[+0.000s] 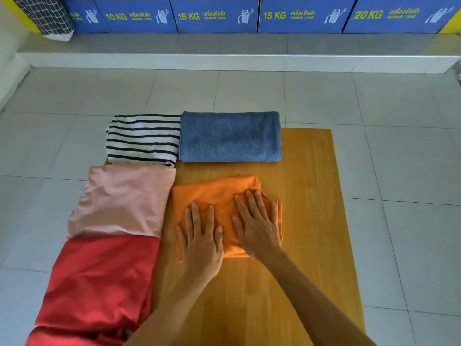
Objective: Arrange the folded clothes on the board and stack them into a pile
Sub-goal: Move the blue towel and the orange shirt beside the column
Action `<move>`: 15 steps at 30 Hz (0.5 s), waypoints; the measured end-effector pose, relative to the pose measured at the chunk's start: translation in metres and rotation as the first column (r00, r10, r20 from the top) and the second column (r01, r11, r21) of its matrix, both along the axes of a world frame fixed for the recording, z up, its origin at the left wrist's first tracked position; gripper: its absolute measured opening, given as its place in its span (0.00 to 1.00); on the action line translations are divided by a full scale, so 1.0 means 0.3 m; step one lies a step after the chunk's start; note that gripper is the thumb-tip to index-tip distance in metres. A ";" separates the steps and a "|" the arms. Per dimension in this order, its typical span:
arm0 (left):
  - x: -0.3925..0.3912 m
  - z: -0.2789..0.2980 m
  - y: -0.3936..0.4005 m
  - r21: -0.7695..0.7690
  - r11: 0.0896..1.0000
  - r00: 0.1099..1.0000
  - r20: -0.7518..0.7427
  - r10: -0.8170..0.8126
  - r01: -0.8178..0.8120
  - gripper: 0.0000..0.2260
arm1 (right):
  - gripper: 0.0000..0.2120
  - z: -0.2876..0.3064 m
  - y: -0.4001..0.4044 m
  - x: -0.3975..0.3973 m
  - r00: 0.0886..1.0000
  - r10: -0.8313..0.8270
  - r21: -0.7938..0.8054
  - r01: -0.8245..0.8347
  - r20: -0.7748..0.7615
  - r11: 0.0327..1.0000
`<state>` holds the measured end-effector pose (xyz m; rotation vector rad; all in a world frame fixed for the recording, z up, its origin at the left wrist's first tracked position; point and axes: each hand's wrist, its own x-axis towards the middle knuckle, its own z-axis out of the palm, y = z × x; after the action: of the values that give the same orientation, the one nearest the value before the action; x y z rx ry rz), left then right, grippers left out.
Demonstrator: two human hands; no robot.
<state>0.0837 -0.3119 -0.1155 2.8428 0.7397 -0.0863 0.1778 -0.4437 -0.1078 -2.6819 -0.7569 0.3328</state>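
Both hands lie flat with straight fingers on the orange cloth [214,193], my left hand [202,242] near its front edge, my right hand [257,226] pressing its right part; neither grasps anything. I see that cloth folded in the middle of the bench [309,221]. Just behind it the blue towel [230,137] overhangs the bench's far edge, touching the striped shirt [143,139] to its left. Down the left side run the pink cloth [122,198] and the red cloth [99,283], edges meeting. Blue panels [214,15] reading 10, 15, 15 and 20 KG line the back.
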 end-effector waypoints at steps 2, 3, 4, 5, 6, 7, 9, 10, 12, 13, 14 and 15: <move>0.055 -0.003 0.024 -0.013 1.000 1.000 -0.012 0.008 -0.009 0.26 | 0.27 0.000 0.024 0.049 1.000 -0.013 -0.002 0.014 0.010 1.000; 0.080 -0.005 0.037 -0.020 1.000 1.000 -0.022 0.010 -0.011 0.27 | 0.27 0.002 0.037 0.075 1.000 -0.018 -0.009 0.019 0.002 1.000; 0.102 -0.007 0.051 -0.027 1.000 0.999 -0.035 0.006 -0.007 0.27 | 0.27 0.003 0.048 0.097 1.000 -0.020 -0.023 0.020 -0.009 1.000; 0.120 -0.007 0.065 -0.033 0.999 0.999 -0.042 -0.002 0.000 0.27 | 0.27 0.001 0.055 0.114 1.000 -0.021 -0.034 0.021 -0.017 0.999; 0.135 -0.007 0.077 -0.036 0.999 0.999 -0.042 -0.010 0.008 0.27 | 0.27 -0.001 0.060 0.127 0.999 -0.025 -0.037 0.025 -0.019 0.999; 0.145 -0.006 0.087 -0.034 0.999 0.999 -0.040 -0.017 0.016 0.27 | 0.27 -0.004 0.062 0.136 0.999 -0.029 -0.036 0.029 -0.018 0.999; 0.157 -0.002 0.099 -0.023 0.999 0.999 -0.043 -0.030 0.029 0.27 | 0.27 -0.010 0.064 0.144 1.000 -0.028 -0.038 0.027 -0.010 0.999; 0.158 -0.001 0.103 -0.021 0.999 0.998 -0.043 -0.037 0.036 0.27 | 0.27 -0.011 0.065 0.145 1.000 -0.025 -0.043 0.025 -0.010 0.999; 0.157 0.002 0.108 -0.043 0.998 0.998 -0.039 -0.052 0.050 0.28 | 0.28 -0.012 0.063 0.145 1.000 -0.023 -0.062 0.021 -0.019 0.998; 0.155 0.005 0.112 -0.063 0.996 0.997 -0.041 -0.060 0.058 0.28 | 0.28 -0.011 0.062 0.145 0.999 -0.024 -0.069 0.023 -0.025 0.997; 0.155 0.010 0.116 -0.084 0.994 0.996 -0.050 -0.071 0.067 0.28 | 0.28 -0.010 0.061 0.144 0.999 -0.025 -0.075 0.023 -0.031 0.997; 0.155 0.014 0.122 -0.107 0.991 0.994 -0.067 -0.082 0.075 0.28 | 0.28 -0.008 0.060 0.144 0.999 -0.023 -0.083 0.020 -0.033 0.996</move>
<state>0.1303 -0.2753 -0.1114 2.7806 0.6179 -0.2326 0.2212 -0.4255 -0.1103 -2.7520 -0.7183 0.4123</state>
